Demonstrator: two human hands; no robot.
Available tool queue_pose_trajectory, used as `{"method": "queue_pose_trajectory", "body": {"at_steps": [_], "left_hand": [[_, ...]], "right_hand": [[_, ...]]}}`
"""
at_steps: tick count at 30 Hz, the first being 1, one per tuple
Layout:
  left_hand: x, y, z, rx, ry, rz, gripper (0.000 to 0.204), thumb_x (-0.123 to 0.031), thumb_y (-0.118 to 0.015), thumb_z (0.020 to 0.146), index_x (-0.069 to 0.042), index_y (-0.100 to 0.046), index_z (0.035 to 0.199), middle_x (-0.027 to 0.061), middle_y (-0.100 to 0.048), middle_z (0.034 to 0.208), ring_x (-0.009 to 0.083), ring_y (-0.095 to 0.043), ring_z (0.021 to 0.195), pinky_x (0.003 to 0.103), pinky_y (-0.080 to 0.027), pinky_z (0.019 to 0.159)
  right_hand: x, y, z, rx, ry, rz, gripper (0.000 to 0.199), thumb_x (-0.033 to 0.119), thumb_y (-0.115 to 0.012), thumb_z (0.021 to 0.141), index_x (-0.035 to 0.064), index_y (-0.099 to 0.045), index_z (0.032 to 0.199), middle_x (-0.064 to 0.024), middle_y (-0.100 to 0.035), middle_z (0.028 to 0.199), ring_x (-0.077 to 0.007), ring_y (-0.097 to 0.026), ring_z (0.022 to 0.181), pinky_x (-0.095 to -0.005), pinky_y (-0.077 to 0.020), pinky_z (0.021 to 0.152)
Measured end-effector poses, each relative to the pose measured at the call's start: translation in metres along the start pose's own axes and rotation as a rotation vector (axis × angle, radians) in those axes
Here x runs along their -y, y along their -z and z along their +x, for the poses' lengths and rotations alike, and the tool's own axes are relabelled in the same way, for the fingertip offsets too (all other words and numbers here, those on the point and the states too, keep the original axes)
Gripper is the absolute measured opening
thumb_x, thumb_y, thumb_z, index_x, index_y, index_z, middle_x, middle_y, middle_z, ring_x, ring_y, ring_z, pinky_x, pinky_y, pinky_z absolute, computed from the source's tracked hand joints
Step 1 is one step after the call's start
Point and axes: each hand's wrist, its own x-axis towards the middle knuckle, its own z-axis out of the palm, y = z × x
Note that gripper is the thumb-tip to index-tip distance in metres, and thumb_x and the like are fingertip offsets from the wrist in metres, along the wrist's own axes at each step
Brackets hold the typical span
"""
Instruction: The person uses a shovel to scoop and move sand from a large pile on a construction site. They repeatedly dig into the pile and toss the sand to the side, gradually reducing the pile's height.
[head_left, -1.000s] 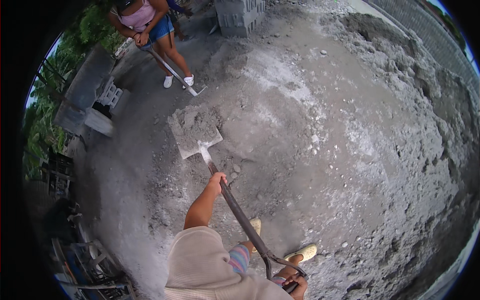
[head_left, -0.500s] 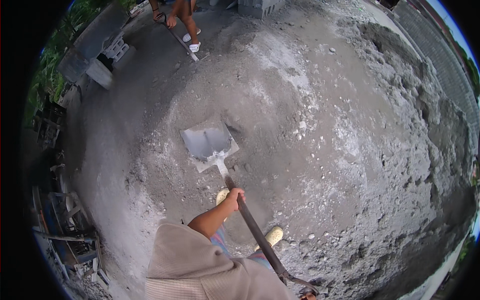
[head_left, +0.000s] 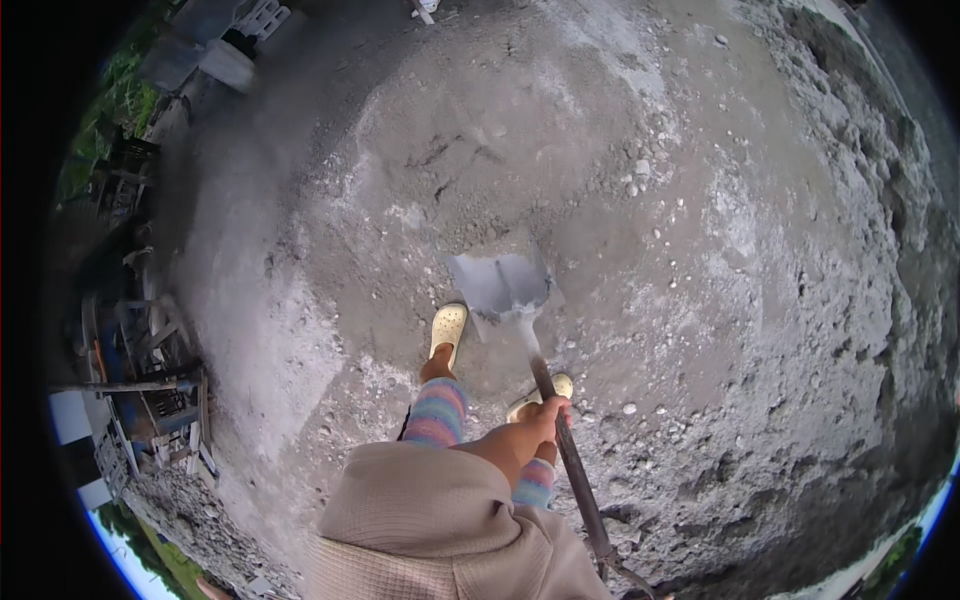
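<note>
The shovel (head_left: 520,330) has come in close over the last second: its grey blade, which lay further out on the mix, now rests flat on the ground just beyond the person's feet, between the yellow clog (head_left: 447,328) on the left and the second clog (head_left: 545,388), partly hidden behind the shaft. The blade looks nearly bare, with only a thin film of grey on it; I judge that a load has been shed or that a fresh bite is about to be taken. The left hand (head_left: 545,415) has its grip closed fully round the dark shaft about midway along. The right hand is at the bottom edge of the view near the handle end, and its grip cannot be told. The spread of grey sand and gravel (head_left: 600,170) fills the far and right ground, pebbles scattered through it. No container holding material is visible; blurred clutter (head_left: 140,380) stands at the left margin. The other worker is no longer in view.
</note>
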Motion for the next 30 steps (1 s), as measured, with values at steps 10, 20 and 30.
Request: {"method": "queue_pose_trajectory", "body": {"at_steps": [10, 20, 30], "left_hand": [[-0.013, -0.005, 0.004, 0.107, 0.483, -0.269, 0.021, -0.014, -0.063, 0.056, -0.009, -0.042, 0.057, 0.0024, -0.041, 0.052, 0.0198, -0.043, 0.051, 0.033, -0.037, 0.051], [-0.329, 0.158, 0.094, 0.035, -0.157, -0.15, 0.018, -0.021, -0.059, 0.059, -0.012, -0.044, 0.064, 0.0019, -0.042, 0.058, 0.0179, -0.043, 0.051, 0.031, -0.037, 0.05], [-0.34, 0.173, -0.01, -0.05, -0.093, 0.04, 0.01, -0.012, -0.052, 0.056, -0.01, -0.042, 0.054, 0.003, -0.039, 0.052, 0.0173, -0.04, 0.045, 0.032, -0.034, 0.045]], "right_hand": [[0.024, -0.054, -0.022, -0.103, 0.129, -0.148, 0.039, 0.049, -0.047, 0.068, 0.0114, -0.04, 0.058, -0.0031, -0.041, 0.043, -0.015, -0.04, 0.035, -0.0263, -0.0361, 0.035], [-0.114, -0.293, -0.088, 0.227, -0.078, 0.021, 0.038, 0.047, -0.046, 0.07, 0.0117, -0.039, 0.057, -0.0035, -0.04, 0.04, -0.0168, -0.039, 0.03, -0.0275, -0.0349, 0.029], [-0.175, -0.222, -0.138, 0.263, -0.24, 0.244, 0.035, 0.044, -0.044, 0.071, 0.0105, -0.041, 0.059, -0.0041, -0.039, 0.039, -0.0176, -0.039, 0.029, -0.0279, -0.0351, 0.027]]}}
